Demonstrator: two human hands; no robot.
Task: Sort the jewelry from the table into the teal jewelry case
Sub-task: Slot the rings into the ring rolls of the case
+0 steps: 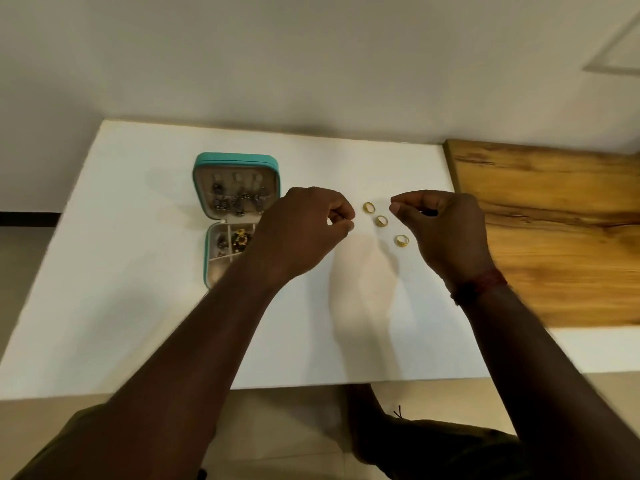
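The teal jewelry case lies open at the table's back left. Dark pieces hang in its lid, and gold and dark pieces fill the small compartments of its base. My left hand hovers just right of the case and covers part of the base. Its thumb and forefinger are pinched, and I cannot see anything between them. Three gold rings lie in a diagonal row between my hands. My right hand is curled right of the rings, with a small dark piece showing under its fingers.
A white table carries everything. A wooden board covers its right side, next to my right hand. A wall runs along the back edge. A red thread band is on my right wrist.
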